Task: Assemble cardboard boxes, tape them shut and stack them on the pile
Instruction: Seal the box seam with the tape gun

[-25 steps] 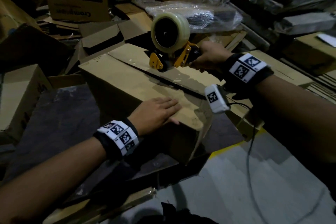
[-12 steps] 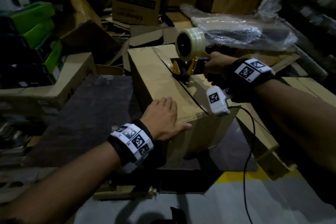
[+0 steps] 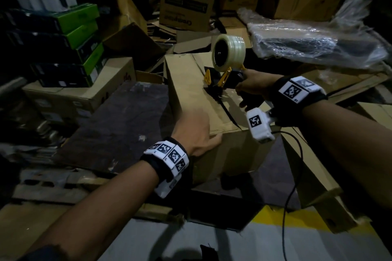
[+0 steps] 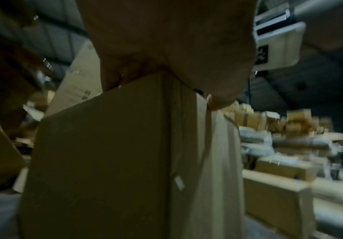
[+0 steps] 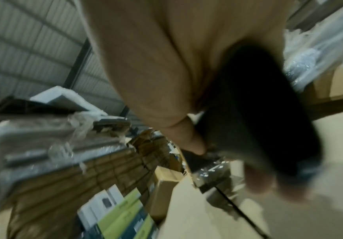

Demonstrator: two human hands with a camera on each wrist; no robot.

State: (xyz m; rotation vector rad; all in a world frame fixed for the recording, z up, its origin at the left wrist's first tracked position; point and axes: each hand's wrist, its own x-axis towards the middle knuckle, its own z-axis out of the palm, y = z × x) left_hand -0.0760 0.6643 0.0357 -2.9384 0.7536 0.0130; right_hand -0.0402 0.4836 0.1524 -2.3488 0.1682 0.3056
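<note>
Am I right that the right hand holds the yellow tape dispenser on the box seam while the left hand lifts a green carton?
Not quite. The left hand rests on the near top edge of the brown cardboard box, as the head view shows. The right hand does grip the yellow tape dispenser with its clear roll on the seam.

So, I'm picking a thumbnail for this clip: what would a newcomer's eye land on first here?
First the tape dispenser with its pale roll, near the middle of the head view, gripped by the right hand and set on the seam of the cardboard box. Next the left hand, pressing on the box's near corner. Then the green-edged boxes stacked at far left.
</note>
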